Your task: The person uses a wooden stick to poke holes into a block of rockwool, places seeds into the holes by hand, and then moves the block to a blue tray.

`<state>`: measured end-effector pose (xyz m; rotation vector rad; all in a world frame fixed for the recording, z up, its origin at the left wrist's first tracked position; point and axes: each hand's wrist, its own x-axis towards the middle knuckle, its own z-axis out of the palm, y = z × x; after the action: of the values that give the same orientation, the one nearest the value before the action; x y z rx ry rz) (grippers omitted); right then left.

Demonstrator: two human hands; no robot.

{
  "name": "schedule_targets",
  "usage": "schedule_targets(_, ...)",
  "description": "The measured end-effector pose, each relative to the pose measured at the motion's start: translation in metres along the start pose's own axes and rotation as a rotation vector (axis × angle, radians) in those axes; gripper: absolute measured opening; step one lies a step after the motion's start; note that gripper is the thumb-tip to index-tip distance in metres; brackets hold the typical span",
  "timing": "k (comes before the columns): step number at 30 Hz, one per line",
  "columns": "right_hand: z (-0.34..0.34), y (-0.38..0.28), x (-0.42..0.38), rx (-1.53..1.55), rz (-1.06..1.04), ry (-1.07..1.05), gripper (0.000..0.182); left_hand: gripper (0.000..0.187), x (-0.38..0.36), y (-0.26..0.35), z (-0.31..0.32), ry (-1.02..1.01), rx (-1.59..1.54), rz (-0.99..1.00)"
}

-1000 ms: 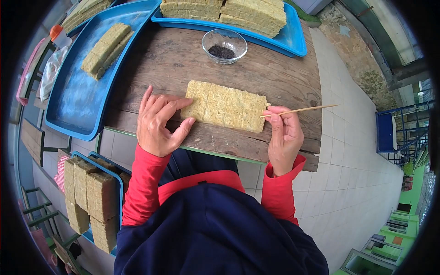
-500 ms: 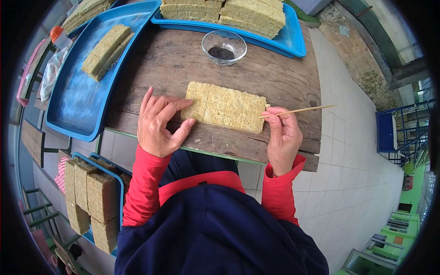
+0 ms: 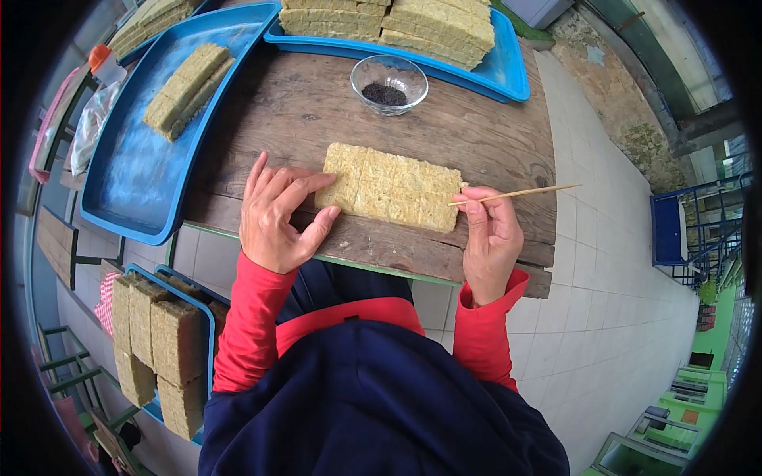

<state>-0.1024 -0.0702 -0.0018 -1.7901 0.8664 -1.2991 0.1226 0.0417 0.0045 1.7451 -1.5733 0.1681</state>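
A yellowish rockwool slab (image 3: 389, 186), scored into small blocks, lies flat on the wooden table in front of me. At its left end, my left hand (image 3: 278, 214) has its fingers spread, with the index fingertip on the edge and the thumb tip at the near corner. Pinched between the thumb and fingers of my right hand (image 3: 490, 234) is a thin wooden skewer (image 3: 532, 190). One end of the skewer points left over the slab's right edge; the longer end sticks out to the right. Beyond the slab stands a clear glass bowl (image 3: 389, 85) with small black seeds (image 3: 384, 94) in it.
A blue tray (image 3: 512, 67) with stacked slabs (image 3: 436, 32) sits at the table's back. To the left, another blue tray (image 3: 135, 206) holds a couple of slabs (image 3: 186, 91). Lower left, more rockwool blocks (image 3: 175, 333) stand in a tray beside the table (image 3: 262, 103).
Almost nothing differs. The whole view has shifted very slightly, while both hands, the skewer and the slab keep their places relative to one another.
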Motion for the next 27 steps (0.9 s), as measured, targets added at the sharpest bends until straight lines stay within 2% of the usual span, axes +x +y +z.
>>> schedule_targets(10, 0.0000, -0.0015, 0.0004, -0.045, -0.017, -0.024, 0.006, 0.032, 0.0001, 0.0003, 0.0000, -0.002, -0.002, -0.003)
schedule_targets(21, 0.0005, -0.0067, 0.0024, -0.243, -0.127, -0.074, 0.006, 0.031, 0.0000, 0.0003, 0.0004, 0.003, -0.001, -0.003)
schedule_targets(27, -0.0003, -0.0083, 0.0031, -0.243, -0.099, -0.085, 0.005, 0.031, 0.0002, 0.0008, 0.0000, 0.002, -0.002, -0.005)
